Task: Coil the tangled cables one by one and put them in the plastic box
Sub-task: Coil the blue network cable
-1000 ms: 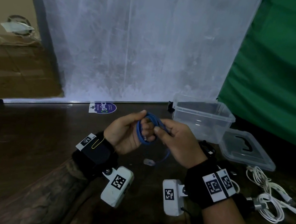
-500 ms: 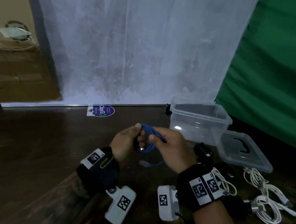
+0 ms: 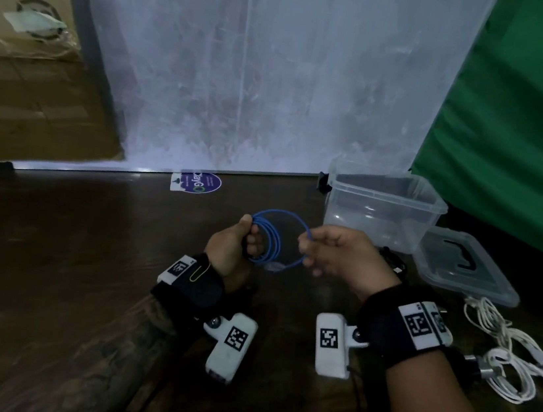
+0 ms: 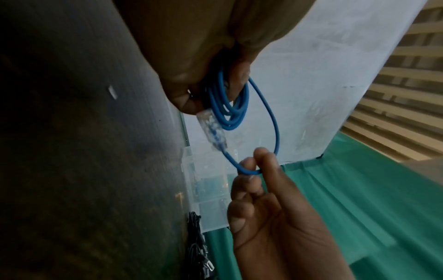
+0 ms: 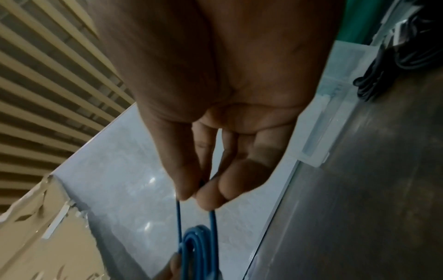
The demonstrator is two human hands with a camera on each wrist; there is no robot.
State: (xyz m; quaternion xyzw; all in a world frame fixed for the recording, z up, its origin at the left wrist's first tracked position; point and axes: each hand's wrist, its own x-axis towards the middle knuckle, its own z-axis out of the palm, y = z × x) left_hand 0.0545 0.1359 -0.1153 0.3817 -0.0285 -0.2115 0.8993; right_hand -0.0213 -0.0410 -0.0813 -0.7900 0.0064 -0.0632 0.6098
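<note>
A blue cable (image 3: 272, 240) is held above the dark table between both hands. My left hand (image 3: 240, 246) grips a bundle of its coils (image 4: 227, 106), with the clear plug (image 4: 213, 130) hanging just below the fingers. My right hand (image 3: 323, 250) pinches the outermost loop (image 4: 249, 171) between thumb and fingers (image 5: 191, 191), pulled out to the right of the bundle. The clear plastic box (image 3: 383, 213) stands open and empty behind the right hand.
The box's lid (image 3: 469, 266) lies flat to the right of it. White cables (image 3: 506, 354) sprawl at the table's right edge, and a black cable (image 3: 394, 261) lies in front of the box. A white panel (image 3: 247, 64) and green cloth (image 3: 533, 119) stand behind.
The hands have drawn apart: the right hand has pulled one blue loop out to the right, while the left hand keeps the coiled bundle.
</note>
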